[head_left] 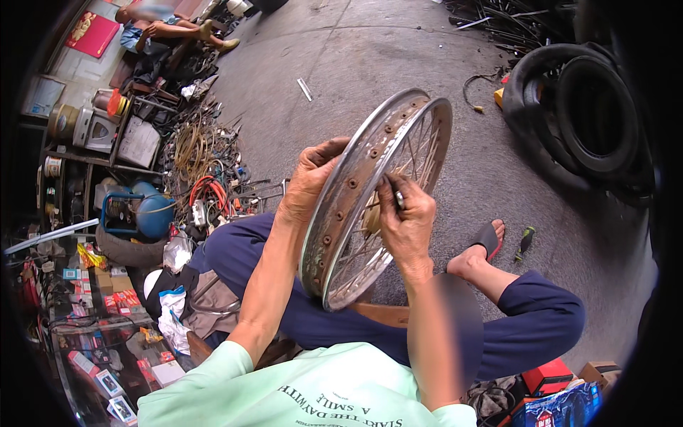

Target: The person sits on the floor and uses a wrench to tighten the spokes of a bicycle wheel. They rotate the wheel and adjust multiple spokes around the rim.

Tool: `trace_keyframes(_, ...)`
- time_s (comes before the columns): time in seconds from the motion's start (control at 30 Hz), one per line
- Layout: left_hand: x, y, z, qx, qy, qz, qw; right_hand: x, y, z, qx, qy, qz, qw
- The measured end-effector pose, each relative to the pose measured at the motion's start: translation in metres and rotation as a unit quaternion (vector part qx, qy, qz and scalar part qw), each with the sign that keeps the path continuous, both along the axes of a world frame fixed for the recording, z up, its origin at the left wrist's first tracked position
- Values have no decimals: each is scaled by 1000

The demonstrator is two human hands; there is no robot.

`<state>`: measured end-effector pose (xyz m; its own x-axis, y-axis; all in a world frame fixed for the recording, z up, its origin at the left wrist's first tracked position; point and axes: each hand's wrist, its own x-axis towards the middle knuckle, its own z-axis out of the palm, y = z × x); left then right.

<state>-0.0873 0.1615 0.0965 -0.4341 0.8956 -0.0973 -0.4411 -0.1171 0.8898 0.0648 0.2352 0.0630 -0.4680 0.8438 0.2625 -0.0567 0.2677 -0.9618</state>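
Note:
A spoked wheel rim (338, 224), worn and rusty in its channel with a row of nipple heads, stands upright and tilted over my lap. My left hand (313, 178) grips its left edge, the fingers partly hidden behind the metal. On the right side my right hand (409, 224) is closed beside the spokes (425, 153), thumb and fingers pinched near the rim's inner edge. A small dark piece with a shiny end (400, 201) shows between those fingers; its kind cannot be made out. The hub is mostly hidden behind the rim and my right hand.
A green-and-black screwdriver (525, 243) lies by my sandalled foot (491, 242). Black tyres (597, 114) are piled at right. Tangled cables (199, 156), a blue air compressor (149, 206) and a case of small boxes (92, 341) line the left. A person (160, 32) sits far left.

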Motion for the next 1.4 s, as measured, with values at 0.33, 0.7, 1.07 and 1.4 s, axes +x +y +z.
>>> trace_keyframes(0.33, -10, -1, -34, -32, -180, -11, 983, -9, 15, -9, 39, -50, 82, 995)
trace_keyframes(0.7, -33, -15, -67, -36, -3, 42, 998, -34, 5, -13, 89, -36, 39, 995)
trace_keyframes(1.07, -49, -26, -83, 119, -207, -85, 967, -38, -11, -19, 107, -27, 28, 993)
trace_keyframes(1.4, -3, -6, -26, 31, 112, 78, 990, -21, -5, -23, 99, -31, 39, 994)
